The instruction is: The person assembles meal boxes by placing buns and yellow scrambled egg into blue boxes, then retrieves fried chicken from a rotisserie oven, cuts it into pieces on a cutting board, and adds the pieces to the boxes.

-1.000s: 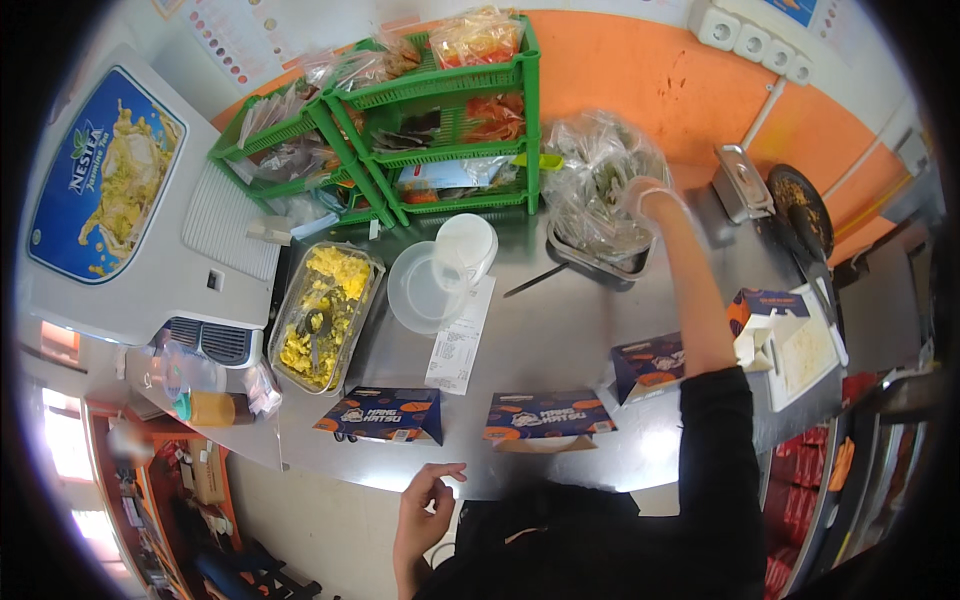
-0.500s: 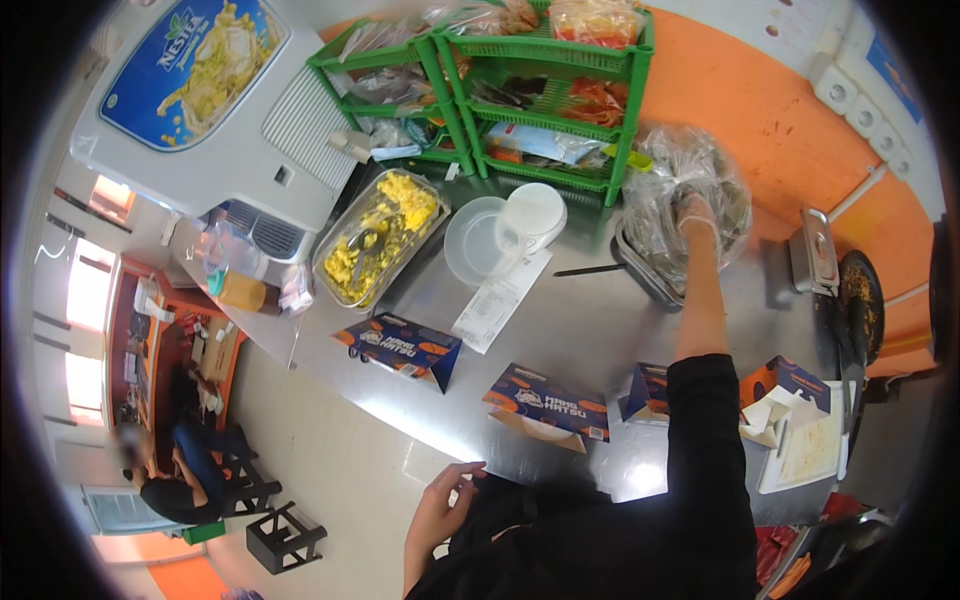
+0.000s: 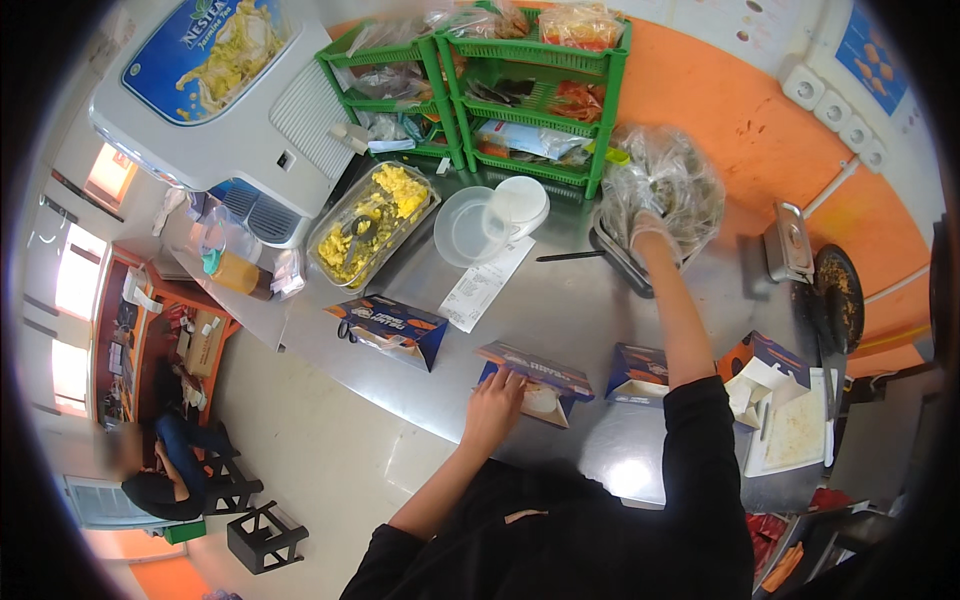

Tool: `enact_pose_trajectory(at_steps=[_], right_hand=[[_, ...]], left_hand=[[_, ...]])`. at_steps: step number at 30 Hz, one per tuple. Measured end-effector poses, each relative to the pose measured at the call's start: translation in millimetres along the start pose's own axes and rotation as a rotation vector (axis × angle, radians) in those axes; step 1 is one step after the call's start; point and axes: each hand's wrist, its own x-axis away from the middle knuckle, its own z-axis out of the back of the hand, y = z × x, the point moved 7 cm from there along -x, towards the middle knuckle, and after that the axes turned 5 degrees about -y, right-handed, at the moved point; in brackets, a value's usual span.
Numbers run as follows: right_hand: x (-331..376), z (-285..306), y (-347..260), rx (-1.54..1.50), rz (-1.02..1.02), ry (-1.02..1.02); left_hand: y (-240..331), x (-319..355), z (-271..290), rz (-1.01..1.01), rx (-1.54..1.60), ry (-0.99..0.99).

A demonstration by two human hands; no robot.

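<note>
My left hand (image 3: 495, 405) has its fingers curled on the left end of a blue and orange paper food box (image 3: 545, 372), which tips so that its open side and pale inside show. My right arm reaches far across the counter to a clear plastic bag (image 3: 672, 185) with dark contents, lying over a metal tray (image 3: 612, 232). My right hand (image 3: 650, 232) is at the bag's near edge, in what looks like a thin clear glove; its fingers are hidden by plastic. Similar boxes stand left (image 3: 388, 328) and right (image 3: 638, 372), and another box (image 3: 765, 375) lies open farther right.
A glass dish of scrambled egg (image 3: 395, 190) with a spoon, a clear round tub (image 3: 470, 228), a white lid (image 3: 520, 205) and a receipt (image 3: 488, 285) lie left of centre. Green racks (image 3: 535, 105) stand behind. At right are a cutting board (image 3: 792, 445) and knife. A person (image 3: 165, 490) sits at far left.
My left hand has moved up from the counter's front edge onto the middle box, which is now tilted. My right hand has drawn back from deep in the bag to its near edge.
</note>
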Motion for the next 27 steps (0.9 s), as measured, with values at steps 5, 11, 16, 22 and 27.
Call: enact_pose_trajectory(at_steps=[5, 11, 16, 22, 27], right_hand=[[-26, -32, 56, 0.028, 0.044, -0.009], [-16, 23, 63, 0.047, 0.226, -0.485], [41, 77, 51, -0.724, -0.036, -0.391], [98, 98, 3, -0.634, 0.119, -0.766], [37, 105, 15, -0.046, -0.035, -0.223]], left_hand=[[-7, -10, -14, -0.120, -0.090, 0.121], [-12, -9, -19, -0.095, -0.191, 0.066], [-22, -10, -35, -0.081, -0.284, 0.026], [-27, -12, -34, -0.074, -0.233, 0.068], [-24, 7, -1, -0.150, -0.068, 0.330]])
